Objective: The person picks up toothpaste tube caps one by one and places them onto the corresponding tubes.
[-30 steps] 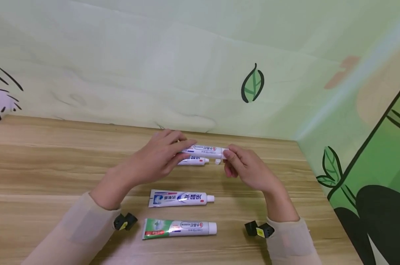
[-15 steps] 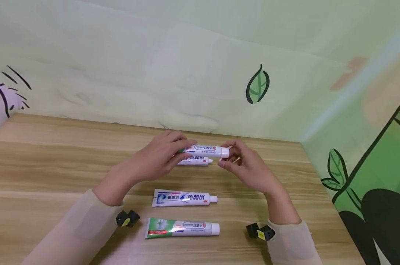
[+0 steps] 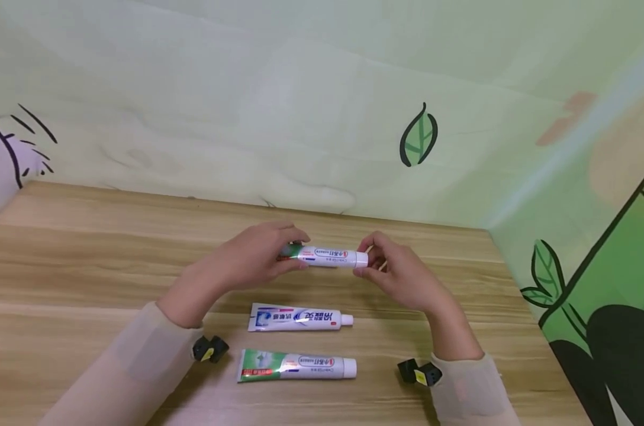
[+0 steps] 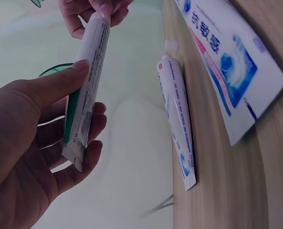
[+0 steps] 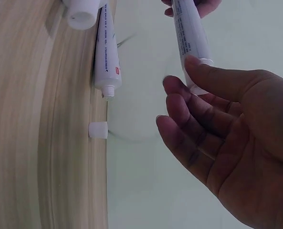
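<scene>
My left hand point(image 3: 258, 251) grips the crimped green end of a green-and-white toothpaste tube point(image 3: 327, 257), thumb on one side and fingers on the other. The tube lies level above the table, its white cap point(image 3: 361, 259) pointing right. Thumb and fingers of my right hand point(image 3: 402, 272) pinch this capped end. Behind it on the table lies an uncapped blue-and-white toothpaste tube point(image 5: 107, 62), its threaded nozzle bare; the held tube mostly hides it in the head view. Beyond that nozzle stands a loose white cap point(image 5: 98, 130).
Closer to me on the wooden table point(image 3: 87, 260) lie a capped blue-and-white toothpaste tube point(image 3: 298, 318) and another green-and-white one point(image 3: 300, 365), both with caps to the right. A wall with printed leaves point(image 3: 419, 139) borders the back and right of the table.
The held tube and both hands have come down slightly and nearer to me. My right fingers loosened from over the cap, then closed around that end again.
</scene>
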Available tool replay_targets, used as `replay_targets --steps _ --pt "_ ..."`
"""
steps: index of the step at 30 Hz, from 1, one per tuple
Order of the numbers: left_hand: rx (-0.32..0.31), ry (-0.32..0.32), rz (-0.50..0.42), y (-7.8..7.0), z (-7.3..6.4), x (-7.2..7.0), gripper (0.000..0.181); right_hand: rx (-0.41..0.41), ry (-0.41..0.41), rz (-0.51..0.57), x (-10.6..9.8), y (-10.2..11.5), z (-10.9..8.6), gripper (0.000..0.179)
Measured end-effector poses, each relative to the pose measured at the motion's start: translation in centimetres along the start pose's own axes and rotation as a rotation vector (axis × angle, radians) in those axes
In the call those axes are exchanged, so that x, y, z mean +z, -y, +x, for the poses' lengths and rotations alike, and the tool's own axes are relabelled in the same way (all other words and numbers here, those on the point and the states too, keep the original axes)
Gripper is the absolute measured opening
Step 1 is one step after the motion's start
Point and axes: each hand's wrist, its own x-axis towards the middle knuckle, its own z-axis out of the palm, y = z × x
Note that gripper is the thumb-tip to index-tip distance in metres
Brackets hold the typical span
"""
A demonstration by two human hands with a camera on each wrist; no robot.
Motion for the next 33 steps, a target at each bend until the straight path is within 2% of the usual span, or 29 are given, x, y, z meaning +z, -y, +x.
replay_targets --steps 4,8,14,21,28,33 --pt "-0.009 0.038 0.019 0.1 0.4 0.4 0.039 0.016 -0.007 -0.013 0.0 -0.2 -0.3 0.025" --pt "-0.022 0.083 0.061 -0.1 0.7 0.9 0.040 0.034 0.022 -0.034 0.0 -0.6 -0.7 0.025" --pt "-0.025 0.111 0.107 -0.3 1.0 1.6 0.039 0.064 0.059 -0.050 0.2 -1.0 -1.0 0.026" --pt "-0.037 0.153 0.158 0.0 0.9 1.8 0.039 0.047 0.071 -0.051 0.9 -1.2 -0.7 0.025" --pt "-0.095 0.256 0.136 0.3 0.5 2.2 0.040 0.040 0.141 -0.060 2.0 -1.5 0.2 0.023" --pt "-0.137 0.310 0.116 0.7 0.3 3.2 0.038 0.039 0.179 -0.080 2.9 -1.4 0.0 0.019"
